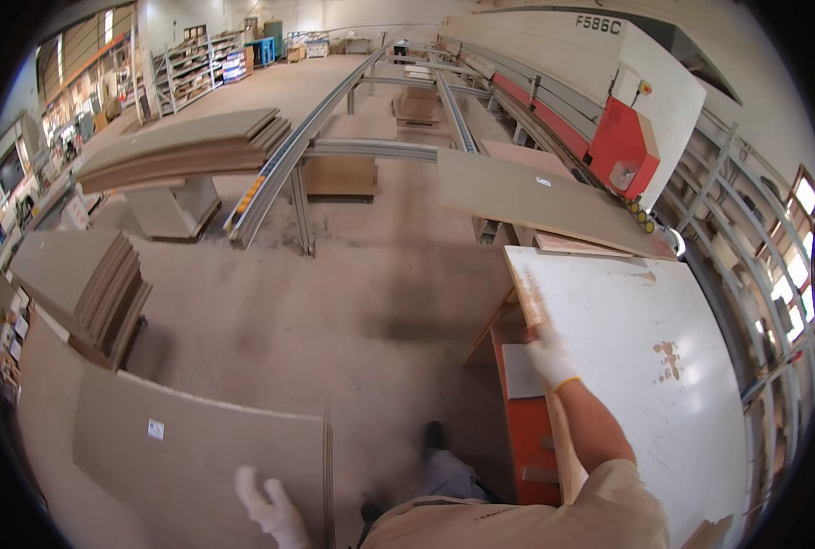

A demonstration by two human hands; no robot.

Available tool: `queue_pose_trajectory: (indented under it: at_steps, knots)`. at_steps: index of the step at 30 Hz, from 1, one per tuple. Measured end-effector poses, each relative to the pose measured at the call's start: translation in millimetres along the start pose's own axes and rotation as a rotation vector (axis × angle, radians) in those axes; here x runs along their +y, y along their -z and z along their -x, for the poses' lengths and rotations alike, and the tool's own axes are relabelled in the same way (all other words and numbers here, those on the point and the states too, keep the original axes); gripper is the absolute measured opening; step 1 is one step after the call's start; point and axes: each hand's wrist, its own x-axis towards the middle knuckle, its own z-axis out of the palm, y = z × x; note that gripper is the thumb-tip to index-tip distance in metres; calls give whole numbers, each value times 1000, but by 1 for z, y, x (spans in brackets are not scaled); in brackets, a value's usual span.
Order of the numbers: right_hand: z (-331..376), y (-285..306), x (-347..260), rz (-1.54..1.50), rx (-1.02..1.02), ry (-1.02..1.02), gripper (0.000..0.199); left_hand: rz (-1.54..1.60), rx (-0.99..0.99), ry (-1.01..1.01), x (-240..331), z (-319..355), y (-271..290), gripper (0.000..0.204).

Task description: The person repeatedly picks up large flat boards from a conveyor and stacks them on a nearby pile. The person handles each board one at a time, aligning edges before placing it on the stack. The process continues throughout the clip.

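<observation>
My left hand [268,506], in a white glove, is at the lower left with its fingers apart and nothing visible in them. It is over or beside a large grey-brown panel [215,448] that bears a small white label [156,429]; contact cannot be told. My right arm reaches forward over a white-topped workbench [627,366]. The gloved right hand [548,355] is at the bench's left edge, its fingers smeared by motion. Whether it grips anything is unclear. Another labelled panel [536,194] lies beyond the bench, beside the machine.
Stacks of boards stand at the left [83,284] and on a pale base [188,151] farther off. A metal rail frame [298,156] runs away ahead. On the right is a long white machine with a red end cover [622,146]. An orange drawer cabinet [531,439] sits under the bench.
</observation>
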Motion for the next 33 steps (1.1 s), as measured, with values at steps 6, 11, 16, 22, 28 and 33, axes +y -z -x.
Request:
queue_pose_trajectory:
  at_steps: [6,11,16,22,28,33]
  knots:
    - [-74,18,125,40,493,-266,36,527,-762,-38,157,-50,-198,37]
    - [-71,24,101,-101,344,-253,37,784,-1310,85,270,-67,-432,48]
    - [-66,21,119,-216,380,-178,30,1189,-1301,935,402,-73,-629,53]
    - [-65,37,124,-264,339,-77,25,1548,-949,987,450,-51,-683,51]
    - [-99,96,212,-400,202,-259,30,1547,-989,944,437,-53,-664,45]
    - [-187,259,358,280,525,-352,33,1428,-971,1046,404,-70,-567,40]
